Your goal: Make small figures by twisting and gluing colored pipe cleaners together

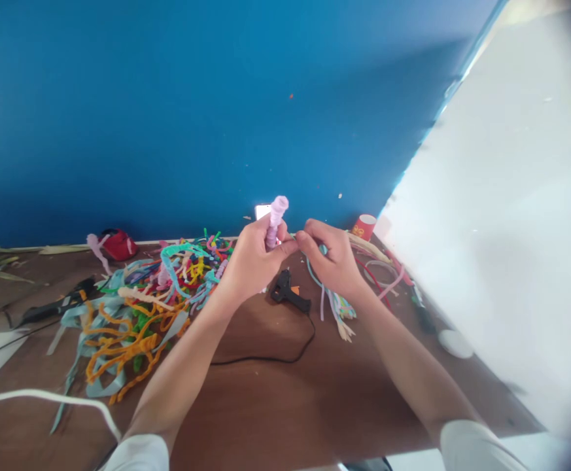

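My left hand (256,258) is wrapped round a lilac fuzzy piece (278,210) that looks like coiled pipe cleaner, standing upright above the fist. Close beside it, my right hand (331,255) pinches with thumb and forefinger against the left fingertips. What lies in that pinch is too small to make out. Beneath the hands, a black hot glue gun (290,293) rests on the brown table (275,405). Behind the lilac piece, the bright screen of a phone (262,210) shows partly.
A tangled heap of coloured pipe cleaners (138,340) spreads at the left. More pale strips (341,314) lie under the right hand. A red paper cup (364,227) stands by the blue wall (216,118). The glue gun's cord (265,358) crosses the table, and a white cable (44,394) curves at lower left.
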{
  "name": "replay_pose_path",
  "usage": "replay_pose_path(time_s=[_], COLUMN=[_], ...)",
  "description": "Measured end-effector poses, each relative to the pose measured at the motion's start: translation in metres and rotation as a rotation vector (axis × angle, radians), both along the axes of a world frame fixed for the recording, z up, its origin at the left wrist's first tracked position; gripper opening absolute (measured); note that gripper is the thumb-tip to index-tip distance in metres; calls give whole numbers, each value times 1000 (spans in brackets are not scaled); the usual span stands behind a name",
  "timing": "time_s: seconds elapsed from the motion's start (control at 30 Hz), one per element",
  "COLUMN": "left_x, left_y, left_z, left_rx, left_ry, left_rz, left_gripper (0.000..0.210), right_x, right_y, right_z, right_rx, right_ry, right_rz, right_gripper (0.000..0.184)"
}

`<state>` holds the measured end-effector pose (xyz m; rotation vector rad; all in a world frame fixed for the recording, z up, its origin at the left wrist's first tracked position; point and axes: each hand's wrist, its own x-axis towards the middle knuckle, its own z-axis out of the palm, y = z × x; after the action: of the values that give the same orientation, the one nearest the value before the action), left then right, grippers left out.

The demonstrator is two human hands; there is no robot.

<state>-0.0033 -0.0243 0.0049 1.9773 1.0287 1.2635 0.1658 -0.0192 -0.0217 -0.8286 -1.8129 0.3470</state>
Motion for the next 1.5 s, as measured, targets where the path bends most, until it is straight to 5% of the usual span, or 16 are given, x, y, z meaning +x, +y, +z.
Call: replay_pose_path(time_s=[0.13,0.2,0.27,0.4,0.5,0.63,0.8,0.9,1.03,1.13,1.27,1.37,1.5], left_x=[-4,-4,-5,-6,-9,-10,-8,-6,-1,3,6,6,5], left_y=[-9,-10,-7,1,2,2,4,5,-1,-8,-12,-11,-3], left_z=[6,6,5,5,7,8,6,3,-2,-4,-6,-6,-6], left_rx=[156,141,84,-139,-315,-394,-348,-221,99,381,655,599,240], left_ry=[251,250,153,-134,-275,-320,-267,-189,84,340,485,424,82], left_rz=[119,137,127,-6,-132,-216,-232,-159,140,304,300,278,208], left_gripper=[22,22,25,35,38,37,35,34,26,15,20,20,18], right_x=[-13,-16,-15,-9,-2,9,16,13,7,6,10,12,9], right_y=[-2,-2,-3,-5,-5,-2,-1,-2,-2,-2,-5,-4,-4], right_z=[-7,-7,-5,0,2,4,8,9,7,8,12,14,16], right_rx=[-557,-658,-555,-57,232,340,317,244,64,-196,-686,-827,-583], right_ry=[378,439,401,203,40,-102,-256,-414,-387,-115,249,344,258], right_rz=[291,341,267,4,5,86,67,-16,-37,120,429,508,302], right_gripper=[40,41,40,19,7,19,11,10,9,10,19,21,20])
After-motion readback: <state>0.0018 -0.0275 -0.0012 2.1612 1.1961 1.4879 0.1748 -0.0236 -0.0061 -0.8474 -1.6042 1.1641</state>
